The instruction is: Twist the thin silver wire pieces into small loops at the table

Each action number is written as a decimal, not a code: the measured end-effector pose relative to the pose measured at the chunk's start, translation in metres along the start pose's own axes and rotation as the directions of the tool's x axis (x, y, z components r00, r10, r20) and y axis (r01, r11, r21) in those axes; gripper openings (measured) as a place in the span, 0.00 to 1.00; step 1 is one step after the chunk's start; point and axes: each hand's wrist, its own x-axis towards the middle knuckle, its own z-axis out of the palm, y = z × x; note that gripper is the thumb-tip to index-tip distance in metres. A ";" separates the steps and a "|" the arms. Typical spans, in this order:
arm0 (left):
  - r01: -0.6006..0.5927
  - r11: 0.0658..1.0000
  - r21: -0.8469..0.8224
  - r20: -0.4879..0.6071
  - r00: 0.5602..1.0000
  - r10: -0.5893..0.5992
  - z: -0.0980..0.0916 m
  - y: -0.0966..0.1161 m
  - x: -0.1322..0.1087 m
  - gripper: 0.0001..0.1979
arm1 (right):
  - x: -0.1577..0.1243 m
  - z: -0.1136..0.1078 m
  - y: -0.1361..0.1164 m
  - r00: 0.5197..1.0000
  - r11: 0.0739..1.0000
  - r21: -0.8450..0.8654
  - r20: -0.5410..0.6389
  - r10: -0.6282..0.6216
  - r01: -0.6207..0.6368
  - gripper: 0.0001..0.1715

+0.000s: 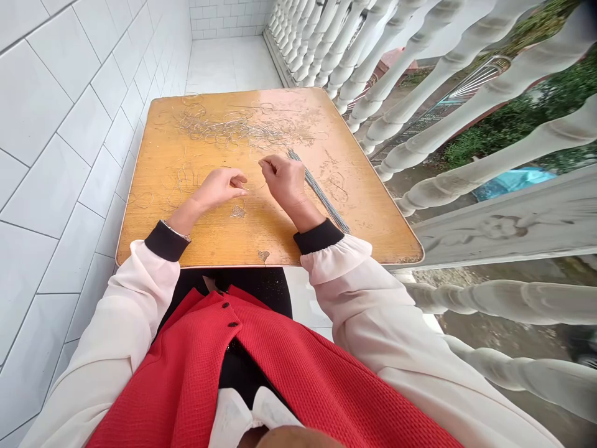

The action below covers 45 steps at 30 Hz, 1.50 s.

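Observation:
Over the middle of the wooden table, my right hand [285, 180] is closed in a pinch, thumb against the fingers. A thin curved wire [255, 189] runs from it toward my left hand [219, 188]. My left hand is loosely curved, with a gap between thumb and fingers; the wire's end lies near its fingertips. Just right of my right hand lies a bundle of straight grey wires [326, 200], partly hidden behind that hand. Farther back spreads a tangled heap of thin wire pieces [224, 127]. A few loose curled wires [180, 183] lie left of my left hand.
The worn yellow-brown tabletop [373, 239] has rounded corners and chipped patches. A white tiled wall [60, 149] stands close on the left. White balusters [401, 112] line the right side, with greenery and a blue cover [513, 182] beyond them.

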 end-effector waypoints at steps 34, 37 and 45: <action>0.202 0.826 -0.526 -0.222 0.905 -0.363 -0.020 0.006 0.010 0.07 | -0.021 -0.004 -0.025 0.887 0.956 0.072 0.358 -0.292 0.285 0.17; 0.203 0.812 -0.548 -0.201 0.910 -0.363 -0.020 0.005 0.016 0.07 | -0.021 -0.004 -0.026 0.913 0.964 0.175 0.325 -0.247 0.199 0.14; 0.215 0.734 -0.644 -0.216 0.870 -0.444 -0.020 0.003 0.043 0.10 | -0.015 -0.006 -0.026 0.944 0.888 0.428 0.330 0.019 -0.168 0.08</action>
